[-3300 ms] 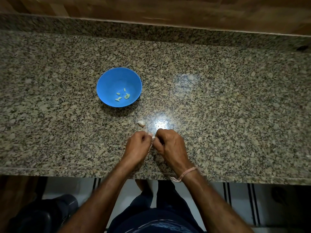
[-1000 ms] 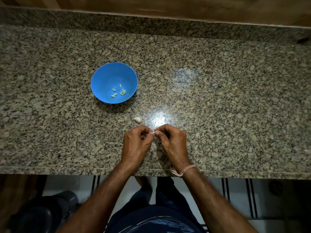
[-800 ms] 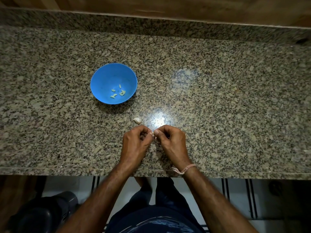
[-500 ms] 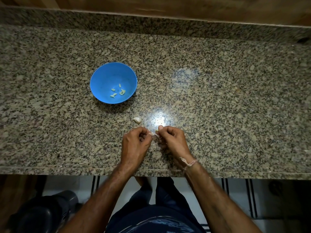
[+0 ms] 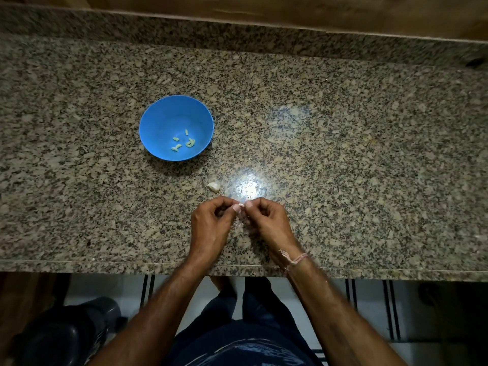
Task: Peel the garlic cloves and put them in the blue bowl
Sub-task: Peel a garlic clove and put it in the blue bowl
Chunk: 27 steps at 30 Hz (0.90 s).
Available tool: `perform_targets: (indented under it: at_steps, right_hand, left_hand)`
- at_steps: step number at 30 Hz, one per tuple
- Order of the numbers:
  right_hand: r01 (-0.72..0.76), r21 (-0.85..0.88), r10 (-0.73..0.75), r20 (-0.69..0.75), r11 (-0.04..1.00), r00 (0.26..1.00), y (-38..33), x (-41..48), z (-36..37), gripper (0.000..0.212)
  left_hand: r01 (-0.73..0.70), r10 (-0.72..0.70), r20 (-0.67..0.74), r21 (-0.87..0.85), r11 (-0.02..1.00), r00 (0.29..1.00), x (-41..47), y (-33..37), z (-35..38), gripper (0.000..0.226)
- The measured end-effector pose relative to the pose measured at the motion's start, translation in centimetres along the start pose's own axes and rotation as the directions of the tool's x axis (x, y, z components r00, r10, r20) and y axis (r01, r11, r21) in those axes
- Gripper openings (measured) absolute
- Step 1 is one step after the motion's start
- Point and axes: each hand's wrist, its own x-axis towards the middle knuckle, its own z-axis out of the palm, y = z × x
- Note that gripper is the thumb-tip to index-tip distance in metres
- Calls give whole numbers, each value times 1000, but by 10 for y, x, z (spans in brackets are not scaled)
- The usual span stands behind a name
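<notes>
A blue bowl (image 5: 158, 122) stands on the granite counter (image 5: 343, 154), with several pale peeled cloves (image 5: 184, 142) lying in its bottom. One unpeeled garlic clove (image 5: 214, 186) lies on the counter between the bowl and my hands. My left hand (image 5: 211, 225) and my right hand (image 5: 266, 220) meet fingertip to fingertip near the counter's front edge. Between them they pinch a small garlic clove (image 5: 240, 207), of which only a pale sliver shows. Curled fingers hide the rest of it.
A bright light glare (image 5: 248, 190) sits on the counter just beyond my hands. A wooden wall (image 5: 264, 9) runs behind the counter's raised back lip. Below the front edge are my legs and a dark object (image 5: 66, 336) on the floor at left.
Both hands have stayed together on the small clove, working it with small finger movements. My right wrist has swung slightly. The bowl and the loose clove have not moved.
</notes>
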Motion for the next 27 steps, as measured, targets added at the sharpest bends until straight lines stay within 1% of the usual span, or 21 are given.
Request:
perform_targets:
  at_steps: [1, 3, 4, 7, 10, 13, 17, 20, 24, 27]
  right_hand:
    - [42, -40, -43, -11, 998, 999, 1, 1, -2, 5]
    - [150, -122, -152, -1, 981, 988, 3, 1, -4, 19]
    - [197, -149, -196, 21, 969, 980, 2, 1, -4, 22]
    - [273, -175, -267, 59, 946, 962, -2, -2, -2, 15]
    - [299, -204, -299, 31, 932, 954, -3, -1, -1, 10]
    - [335, -240, -336, 36, 911, 941, -2, -1, -2, 8]
    - [357, -280, -368, 13, 891, 930, -1, -2, 0, 6]
    - [369, -297, -384, 6, 881, 923, -2, -1, 2, 10]
    - [349, -339, -356, 46, 874, 934, -2, 1, 4, 12]
    - [295, -284, -301, 26, 912, 953, 0, 3, 3, 10]
  left_hand:
    - [15, -15, -12, -4, 1000, 1000, 0, 0, -1, 7]
    - [22, -22, -22, 0, 1000, 1000, 1, -1, -3, 7]
    - [19, -18, -18, 5, 1000, 1000, 1, -2, -4, 7]
    - [0, 0, 3, 42, 999, 1000, 0, -2, -3, 9]
    - [-36, 35, 18, 60, 998, 999, -1, -2, -4, 10]
    - [-62, 60, 26, 80, 995, 998, -1, -1, -4, 10]
    - [-43, 41, 21, 101, 994, 999, 0, 0, -4, 8]
    - [-43, 39, 39, 108, 993, 998, 0, 0, -4, 9]
    - [-91, 83, 61, 142, 986, 995, -1, -3, -2, 10]
    - [-164, 158, 44, 197, 967, 986, -2, -4, -3, 9]
